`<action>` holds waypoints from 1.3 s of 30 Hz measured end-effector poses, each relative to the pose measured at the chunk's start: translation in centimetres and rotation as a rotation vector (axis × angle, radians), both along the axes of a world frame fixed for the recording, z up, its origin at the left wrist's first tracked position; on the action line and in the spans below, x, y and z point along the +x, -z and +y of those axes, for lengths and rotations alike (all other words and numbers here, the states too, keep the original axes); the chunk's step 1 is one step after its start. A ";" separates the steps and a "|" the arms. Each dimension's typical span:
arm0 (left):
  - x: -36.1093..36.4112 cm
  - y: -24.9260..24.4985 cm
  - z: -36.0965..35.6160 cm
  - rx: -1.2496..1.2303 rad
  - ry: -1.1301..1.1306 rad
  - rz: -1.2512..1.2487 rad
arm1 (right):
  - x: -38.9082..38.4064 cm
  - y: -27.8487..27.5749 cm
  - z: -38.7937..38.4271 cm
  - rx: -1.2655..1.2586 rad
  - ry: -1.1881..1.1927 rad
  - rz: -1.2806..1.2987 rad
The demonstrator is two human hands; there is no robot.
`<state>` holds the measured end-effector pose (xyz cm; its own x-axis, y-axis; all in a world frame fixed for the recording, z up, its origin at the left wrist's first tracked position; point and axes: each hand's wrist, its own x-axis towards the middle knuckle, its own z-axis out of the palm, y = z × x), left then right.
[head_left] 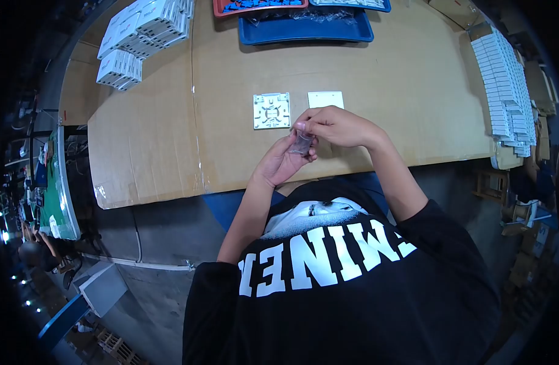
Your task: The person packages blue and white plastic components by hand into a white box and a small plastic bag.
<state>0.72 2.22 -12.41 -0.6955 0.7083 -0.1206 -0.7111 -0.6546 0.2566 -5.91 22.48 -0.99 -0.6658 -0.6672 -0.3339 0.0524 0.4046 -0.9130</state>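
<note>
Between my two hands is a small clear plastic bag (301,143); what it holds is too small to make out. My left hand (282,163) is closed around the bag's lower part, palm turned up. From the right, my right hand (341,126) pinches the bag's upper end. Just beyond my left hand lies a square white plastic base (271,111) with moulded clips and a round pattern inside. A flat white plate (325,99) lies to its right, partly covered by my right hand.
Stacked white boxes (119,68) stand at the back left, and a tall stack of white pieces (501,91) lines the right edge. At the back are a blue tray (305,36) with clear plastic bags and a red tray (218,7) of blue pieces. Cardboard covers the table (230,152).
</note>
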 end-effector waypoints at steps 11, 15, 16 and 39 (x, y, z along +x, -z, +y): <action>0.1 1.6 -0.2 0.007 -0.005 0.051 | 0.2 0.2 -1.9 0.091 -0.060 -0.093; 0.2 0.8 0.0 -0.117 -0.026 0.084 | 0.4 -1.0 -2.4 0.184 -0.187 -0.040; 0.2 0.9 0.0 -0.119 -0.031 0.060 | 0.1 -1.5 -2.3 0.209 -0.190 -0.055; -0.7 -0.7 0.0 -0.007 0.050 -0.098 | -26.3 2.6 4.8 0.419 0.545 1.164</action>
<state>-0.01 2.23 -11.67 -0.6439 0.7408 -0.1914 -0.7648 -0.6159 0.1891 -32.16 27.26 -3.59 -0.8446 -0.2172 0.4894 -0.4187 0.8377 -0.3508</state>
